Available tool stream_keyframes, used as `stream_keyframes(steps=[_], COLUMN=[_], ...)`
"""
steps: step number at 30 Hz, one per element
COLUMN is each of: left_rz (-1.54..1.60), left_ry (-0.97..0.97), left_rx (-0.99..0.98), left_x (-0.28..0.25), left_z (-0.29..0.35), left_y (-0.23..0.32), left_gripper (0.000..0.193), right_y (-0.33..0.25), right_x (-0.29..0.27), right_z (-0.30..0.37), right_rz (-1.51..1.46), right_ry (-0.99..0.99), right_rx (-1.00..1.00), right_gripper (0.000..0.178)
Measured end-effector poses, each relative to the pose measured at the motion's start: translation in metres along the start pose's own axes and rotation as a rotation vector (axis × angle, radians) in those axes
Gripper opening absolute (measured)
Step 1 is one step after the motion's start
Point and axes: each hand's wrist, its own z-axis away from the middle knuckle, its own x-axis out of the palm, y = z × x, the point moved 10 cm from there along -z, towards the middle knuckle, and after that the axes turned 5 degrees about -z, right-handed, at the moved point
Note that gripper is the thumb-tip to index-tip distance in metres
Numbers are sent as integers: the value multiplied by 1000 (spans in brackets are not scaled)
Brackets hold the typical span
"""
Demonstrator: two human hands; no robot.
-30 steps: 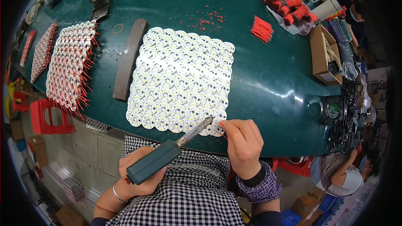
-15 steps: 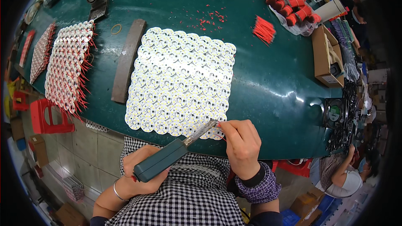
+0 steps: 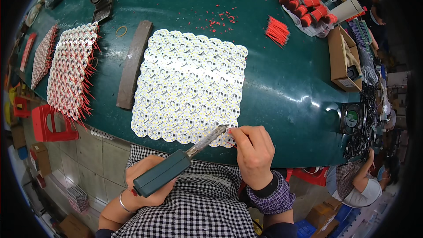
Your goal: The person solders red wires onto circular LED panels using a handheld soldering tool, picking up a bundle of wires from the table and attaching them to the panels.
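Note:
A panel of round white LED boards (image 3: 189, 83) lies flat on the green table in front of me. My left hand (image 3: 152, 178) is wrapped round the dark green handle of a soldering iron (image 3: 165, 172). The iron's metal barrel slants up to the right, and its tip rests at or just over a board near the panel's lower right corner. Beside that tip my right hand (image 3: 254, 152) pinches a thin red wire (image 3: 233, 144) against the board's edge. Its fingers hide most of the wire.
A dark metal bar (image 3: 134, 64) lies along the panel's left side. Farther left are board panels with red wires (image 3: 72, 70). Loose red wires (image 3: 277, 31), bundled red wires (image 3: 308, 9) and a cardboard box (image 3: 345, 61) sit right; a fan (image 3: 351, 119) stands near the edge.
The soldering iron's handle has shifted slightly left and down with my left hand, while its tip stays near the same board. My right hand has barely moved.

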Motion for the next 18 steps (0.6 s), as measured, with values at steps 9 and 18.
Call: stream_keyframes(steps=[9,18], left_rz=[-11,82], left_ry=[-16,-45], left_rx=[-40,-51], left_x=[2,11], left_z=[-7,-13], left_y=[-2,-7], left_gripper=[26,28], right_y=[11,17], right_x=[-11,-7], right_z=[-1,-5], right_rz=[9,-64], right_ry=[60,50], right_rx=[21,60], right_gripper=[29,22])
